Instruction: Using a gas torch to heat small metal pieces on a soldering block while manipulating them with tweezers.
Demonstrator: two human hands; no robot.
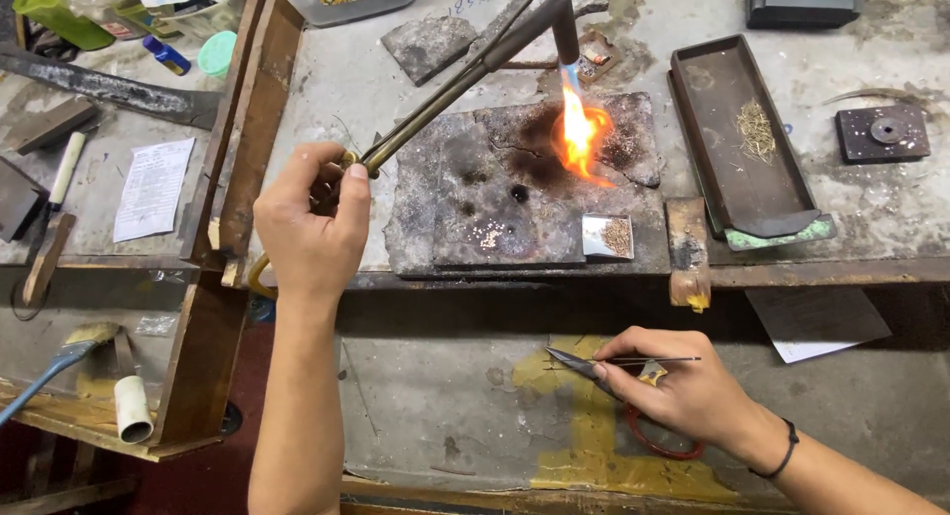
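Scorched workshop table [416,70] | left hand [312,223] clamped on torch [465,75], flame [579,134] licking charred block [515,184] | right hand [683,391] below the edge, closed on tweezers [579,365] and thin rod [648,360] | risk: drifting flame could scatter the tray of filings [609,236] beside it.

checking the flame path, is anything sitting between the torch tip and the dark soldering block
Nothing visible: the torch in the left hand has its flame landing straight on the block. The right hand holds its tweezers below the bench edge.
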